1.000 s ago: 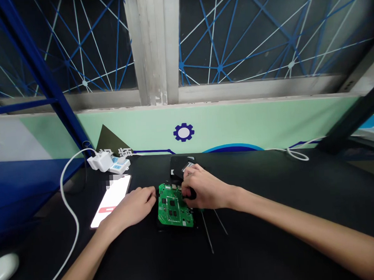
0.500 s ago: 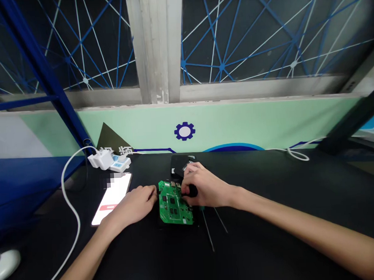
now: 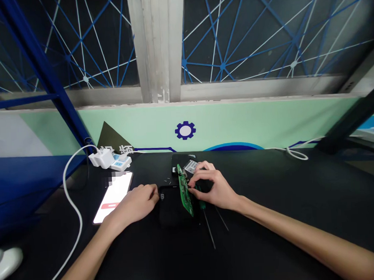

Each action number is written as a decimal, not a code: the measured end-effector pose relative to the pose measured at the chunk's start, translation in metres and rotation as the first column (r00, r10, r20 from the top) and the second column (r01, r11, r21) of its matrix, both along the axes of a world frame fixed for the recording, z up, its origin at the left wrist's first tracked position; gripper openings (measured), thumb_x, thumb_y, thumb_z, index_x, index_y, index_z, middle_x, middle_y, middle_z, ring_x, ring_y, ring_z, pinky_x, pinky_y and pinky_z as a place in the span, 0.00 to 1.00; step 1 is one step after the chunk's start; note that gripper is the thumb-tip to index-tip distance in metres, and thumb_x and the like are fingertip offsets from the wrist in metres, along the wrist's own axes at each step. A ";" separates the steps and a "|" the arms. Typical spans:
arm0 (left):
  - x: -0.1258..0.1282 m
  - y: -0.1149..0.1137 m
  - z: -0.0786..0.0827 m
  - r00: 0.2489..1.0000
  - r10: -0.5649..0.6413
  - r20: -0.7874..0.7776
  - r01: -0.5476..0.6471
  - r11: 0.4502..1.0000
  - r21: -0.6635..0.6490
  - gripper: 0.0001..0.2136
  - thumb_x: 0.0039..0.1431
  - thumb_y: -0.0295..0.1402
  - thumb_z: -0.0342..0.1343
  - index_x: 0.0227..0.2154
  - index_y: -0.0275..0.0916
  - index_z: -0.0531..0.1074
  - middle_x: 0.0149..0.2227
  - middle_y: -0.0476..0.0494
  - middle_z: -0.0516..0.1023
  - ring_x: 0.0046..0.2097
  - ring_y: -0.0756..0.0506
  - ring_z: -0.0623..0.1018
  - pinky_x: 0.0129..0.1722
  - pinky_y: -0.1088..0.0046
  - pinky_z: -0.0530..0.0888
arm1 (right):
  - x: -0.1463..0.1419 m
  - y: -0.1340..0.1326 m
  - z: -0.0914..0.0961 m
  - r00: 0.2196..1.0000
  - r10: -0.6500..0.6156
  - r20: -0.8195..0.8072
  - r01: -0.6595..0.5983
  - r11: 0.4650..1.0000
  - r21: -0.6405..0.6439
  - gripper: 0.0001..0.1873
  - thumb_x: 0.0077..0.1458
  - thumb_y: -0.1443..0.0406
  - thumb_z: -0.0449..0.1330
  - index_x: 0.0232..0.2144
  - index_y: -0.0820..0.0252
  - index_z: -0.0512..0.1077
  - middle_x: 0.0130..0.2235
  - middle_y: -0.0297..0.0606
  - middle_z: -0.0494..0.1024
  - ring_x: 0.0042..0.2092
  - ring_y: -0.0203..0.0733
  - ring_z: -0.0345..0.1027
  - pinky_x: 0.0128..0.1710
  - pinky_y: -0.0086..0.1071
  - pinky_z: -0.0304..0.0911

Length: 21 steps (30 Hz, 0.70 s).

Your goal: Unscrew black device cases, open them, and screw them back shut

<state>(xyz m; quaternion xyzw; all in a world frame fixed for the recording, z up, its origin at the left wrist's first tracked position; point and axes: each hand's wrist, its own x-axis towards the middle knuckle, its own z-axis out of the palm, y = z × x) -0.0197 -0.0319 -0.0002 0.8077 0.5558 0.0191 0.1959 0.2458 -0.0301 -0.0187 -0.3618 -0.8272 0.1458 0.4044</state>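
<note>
A green circuit board point(image 3: 185, 194) stands nearly on edge, tilted, over the right part of a black plastic case point(image 3: 172, 209). My right hand point(image 3: 216, 186) pinches the board's right side between thumb and fingers. With its fingers curled together, my left hand point(image 3: 143, 201) holds the left rim of the case, which lies on the black table. Under and beside my right hand lie two screwdrivers, one with a green handle point(image 3: 203, 204) and a thin shaft point(image 3: 209, 230); the other shows mostly its shaft point(image 3: 222, 220).
Behind the board sits a black piece with a white label point(image 3: 191, 167). Tiny screws point(image 3: 168, 181) lie near the case. To the left are a lit phone point(image 3: 114, 196), a white power strip point(image 3: 121, 162) with a plugged-in adapter point(image 3: 102, 158), and a white cable point(image 3: 71, 196).
My right hand has tipped the circuit board up from lying flat to nearly upright, uncovering the inside of the black case. My left hand has stayed at the case's left side.
</note>
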 end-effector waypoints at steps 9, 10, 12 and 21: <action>0.001 0.000 -0.002 0.999 0.031 0.021 -0.031 0.999 -0.007 0.11 0.65 0.36 0.43 0.28 0.42 0.66 0.27 0.46 0.74 0.31 0.42 0.76 0.29 0.70 0.62 | 0.000 0.001 -0.010 0.967 -0.077 -0.244 0.053 0.993 -0.103 0.04 0.53 0.62 0.67 0.28 0.54 0.78 0.32 0.39 0.77 0.43 0.49 0.67 0.47 0.46 0.63; 0.001 0.000 -0.003 0.999 0.036 0.029 -0.035 0.999 -0.013 0.11 0.64 0.37 0.43 0.28 0.42 0.66 0.27 0.46 0.74 0.31 0.42 0.76 0.29 0.70 0.62 | 0.000 0.001 -0.012 0.962 -0.074 -0.261 0.048 0.993 -0.104 0.04 0.53 0.62 0.67 0.28 0.54 0.78 0.33 0.39 0.77 0.43 0.49 0.67 0.47 0.45 0.63; 0.001 0.000 -0.002 0.999 0.042 0.035 -0.041 0.999 -0.020 0.11 0.64 0.37 0.43 0.28 0.42 0.66 0.27 0.47 0.74 0.30 0.43 0.76 0.29 0.70 0.62 | 0.001 0.003 -0.015 0.956 -0.066 -0.287 0.041 0.995 -0.095 0.04 0.53 0.61 0.67 0.28 0.54 0.78 0.33 0.39 0.77 0.44 0.49 0.68 0.47 0.45 0.64; -0.001 -0.001 0.002 0.997 0.078 -0.004 -0.078 0.997 0.001 0.11 0.63 0.38 0.42 0.29 0.43 0.66 0.31 0.44 0.75 0.38 0.39 0.75 0.32 0.68 0.64 | 0.002 0.004 -0.022 0.943 -0.058 -0.329 0.034 0.996 -0.079 0.03 0.53 0.63 0.68 0.29 0.54 0.79 0.34 0.39 0.77 0.42 0.48 0.68 0.47 0.44 0.63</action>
